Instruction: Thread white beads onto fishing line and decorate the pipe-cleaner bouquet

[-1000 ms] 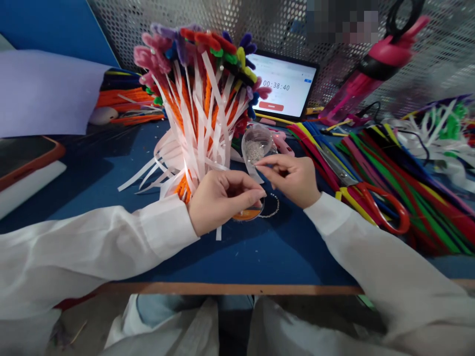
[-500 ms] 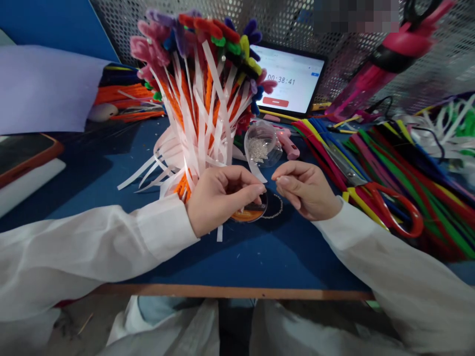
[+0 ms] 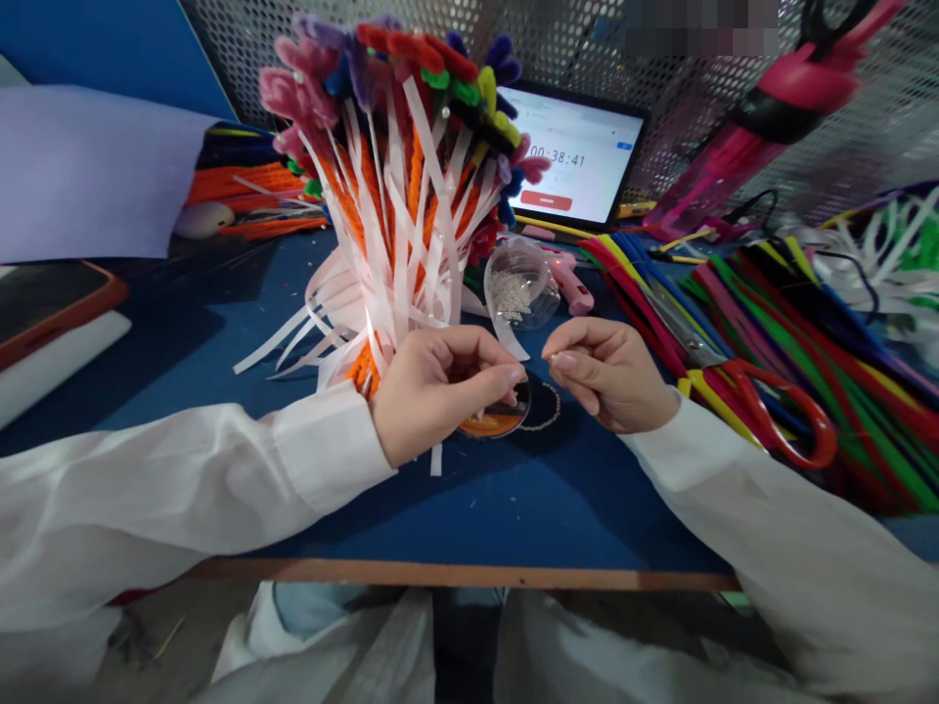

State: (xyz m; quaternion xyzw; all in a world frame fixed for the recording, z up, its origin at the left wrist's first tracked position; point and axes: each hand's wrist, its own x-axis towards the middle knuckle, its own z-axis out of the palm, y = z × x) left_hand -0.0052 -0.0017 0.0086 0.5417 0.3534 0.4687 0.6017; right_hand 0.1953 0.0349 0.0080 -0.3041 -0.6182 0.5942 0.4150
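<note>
My left hand point(image 3: 447, 391) is closed in a pinch, thumb against forefinger, over a round disc with an orange label point(image 3: 495, 422). Whatever it pinches is too small to make out. Just to the right, my right hand point(image 3: 612, 376) is also pinched, with a tiny pale speck at its fingertips that I cannot name. The hands are a little apart. Between and below them lies a loop of small beads point(image 3: 547, 409) on the table. Behind the hands stands a clear plastic cup point(image 3: 522, 284) holding small silvery beads.
A tall bunch of pipe-cleaner flowers with white ribbons point(image 3: 400, 215) rises behind my left hand. Red-handled scissors point(image 3: 788, 416) lie on coloured pipe cleaners point(image 3: 828, 342) at the right. Farther back are a pink glue gun point(image 3: 570, 284), a tablet point(image 3: 576, 156) and a pink bottle point(image 3: 763, 127).
My right hand has shifted very slightly right, along with a small shift of the whole view. Both pinches look the same.
</note>
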